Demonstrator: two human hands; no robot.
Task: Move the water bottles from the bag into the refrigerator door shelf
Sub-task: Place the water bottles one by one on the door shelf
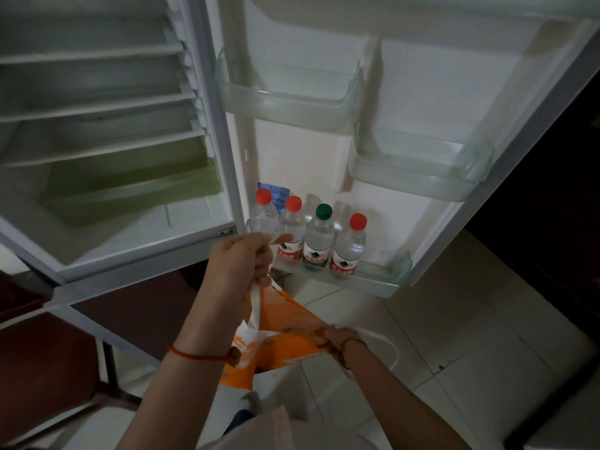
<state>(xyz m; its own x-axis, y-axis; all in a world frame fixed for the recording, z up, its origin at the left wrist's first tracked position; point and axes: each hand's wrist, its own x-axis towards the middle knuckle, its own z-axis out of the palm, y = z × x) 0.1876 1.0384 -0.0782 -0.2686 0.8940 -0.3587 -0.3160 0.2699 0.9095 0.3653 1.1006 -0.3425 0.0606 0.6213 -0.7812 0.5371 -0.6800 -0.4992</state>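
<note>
Bottles: four water bottles (pixel 308 238) upright in a row on the bottom door shelf (pixel 386 280); three red caps, one green; leftmost bottle's lower half hidden behind the left hand.
Bag: orange bag (pixel 279 336) hangs below the shelf, mouth held open; contents not visible.
Left hand: left hand (pixel 240 267) fisted tight around the bag's white handle (pixel 255 306).
Right hand: right hand (pixel 334 339) reaches into the bag; fingers hidden, grip can't be told.
Upper door bins: two upper bins (pixel 292 102), clear, blurry.
Fridge interior: shelves (pixel 97 105) dim, top cut off.
</note>
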